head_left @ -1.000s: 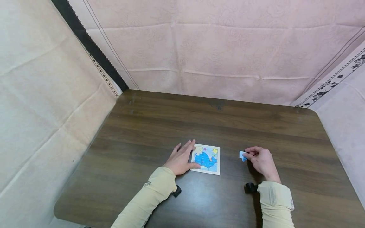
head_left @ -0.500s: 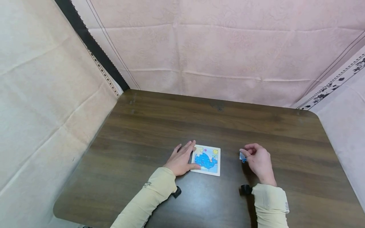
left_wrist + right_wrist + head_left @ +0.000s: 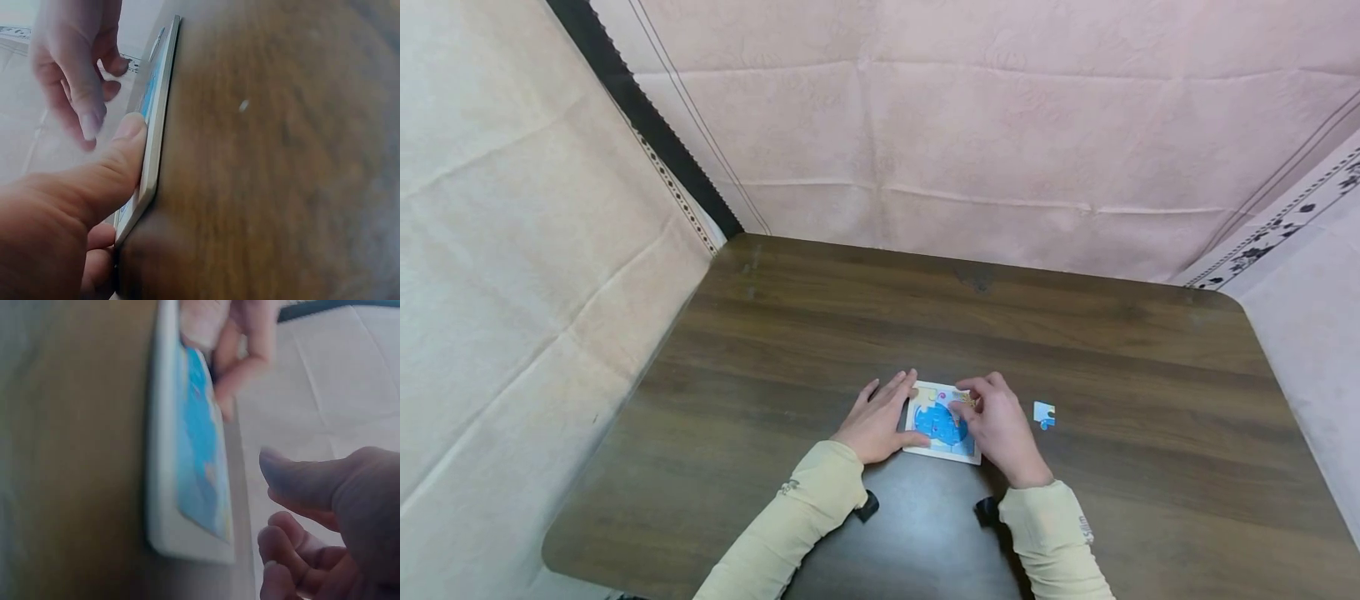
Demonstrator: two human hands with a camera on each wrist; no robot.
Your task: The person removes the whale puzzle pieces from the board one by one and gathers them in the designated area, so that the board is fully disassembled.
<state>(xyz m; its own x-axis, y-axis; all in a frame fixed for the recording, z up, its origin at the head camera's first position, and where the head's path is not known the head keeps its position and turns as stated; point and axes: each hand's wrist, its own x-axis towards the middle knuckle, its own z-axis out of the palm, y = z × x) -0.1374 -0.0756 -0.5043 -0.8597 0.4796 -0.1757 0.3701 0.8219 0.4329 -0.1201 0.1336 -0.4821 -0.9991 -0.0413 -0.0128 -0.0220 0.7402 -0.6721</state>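
A square picture puzzle (image 3: 934, 444) with a pale frame and a blue whale lies on the table. My left hand (image 3: 874, 422) rests at its left side with fairly straight fingers. The left thumb lies over the near edge, as the left wrist view also shows. Over the puzzle's right part is my right hand (image 3: 1003, 429), bent fingers pointing down and hiding some of the picture. No piece shows between its fingers in the right wrist view, where thumb and fingers stand apart. A loose light-blue puzzle piece (image 3: 1043, 415) lies to the right of that hand.
The dark wooden table (image 3: 820, 325) has rounded corners. Pale cloth (image 3: 970, 133) hangs behind it and at both sides. A black wrist camera (image 3: 987, 511) sits by the right cuff, another wrist camera (image 3: 867, 505) by the left.
My right hand has left the loose piece and moved left to the puzzle. The piece is fully visible on the table. The left hand has stayed in place.
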